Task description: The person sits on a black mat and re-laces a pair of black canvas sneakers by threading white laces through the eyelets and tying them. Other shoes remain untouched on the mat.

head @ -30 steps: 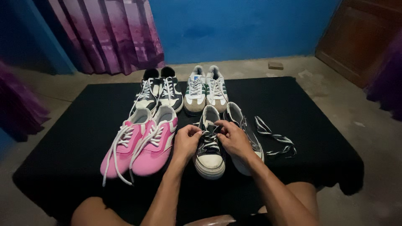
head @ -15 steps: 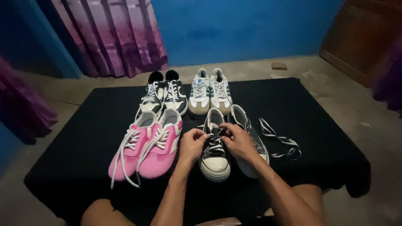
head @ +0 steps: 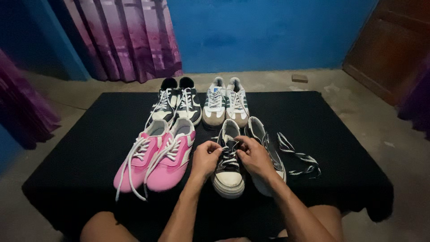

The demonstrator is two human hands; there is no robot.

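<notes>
Both hands on black canvas sneaker (head: 227, 172), mid-front of black cloth (head: 89, 148), between pink pair (head: 156, 157) and its unlaced mate (head: 264, 152). Left hand (head: 205, 157) and right hand (head: 255, 155) flank the lacing, fingertips pinched on striped lace, probably; detail blurred. White rubber toe cap, white sole. Long axis front-to-back, toe pointing at wearer. Loose striped lace (head: 300, 157) lying right.

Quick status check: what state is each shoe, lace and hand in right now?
Black sneaker: laced, both hands at its laces.
Its mate: unlaced, beside it.
Loose striped lace: lying on the black cloth.
Pink pair: laced, ends trailing.
Left hand: pinching lace.
Right hand: pinching lace.
</notes>
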